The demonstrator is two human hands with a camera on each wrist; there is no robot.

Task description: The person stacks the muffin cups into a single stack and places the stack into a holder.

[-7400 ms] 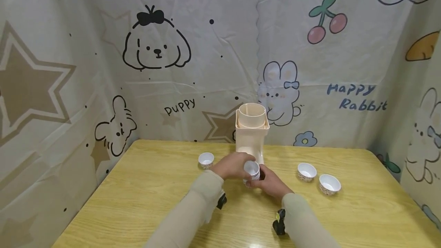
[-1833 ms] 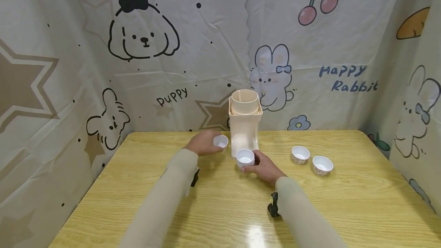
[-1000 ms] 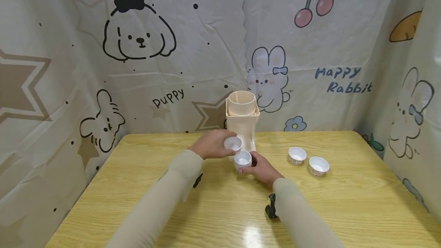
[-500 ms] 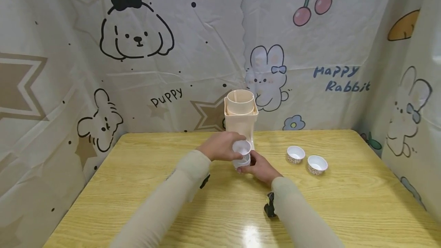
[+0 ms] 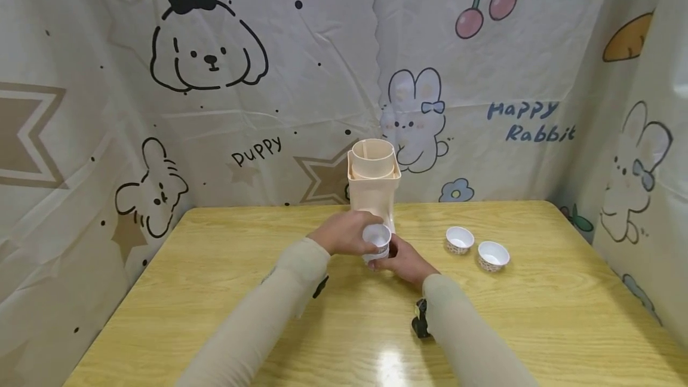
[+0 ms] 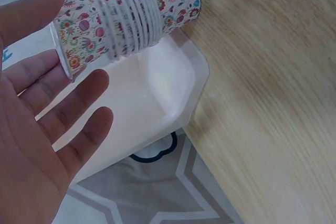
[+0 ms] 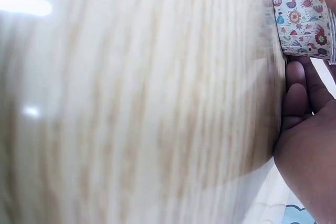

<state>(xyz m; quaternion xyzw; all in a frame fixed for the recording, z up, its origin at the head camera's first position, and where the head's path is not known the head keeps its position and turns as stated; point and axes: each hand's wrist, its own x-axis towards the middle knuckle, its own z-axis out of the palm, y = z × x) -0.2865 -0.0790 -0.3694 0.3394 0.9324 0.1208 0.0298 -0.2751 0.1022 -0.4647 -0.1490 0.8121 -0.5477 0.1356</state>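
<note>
A stack of white paper cups with a floral print stands at the middle of the table, several rims nested close together. My left hand pinches the top cup between thumb and fingers, its other fingers spread out in the left wrist view. Low on the stack, my right hand curls its thumb and fingers round the lower cups, knuckles down at the tabletop. Just behind the stack rises a cream plastic holder with a round tube in its top.
Two more floral paper cups stand upright to the right of the hands. The wood-grain table ends at a printed cloth hung behind and at both sides. Dark wrist cameras sit under the sleeves.
My left hand has carried a cup from the left side of the holder over to the stack and lowered it onto the top. The right hand keeps its grip on the stack.
</note>
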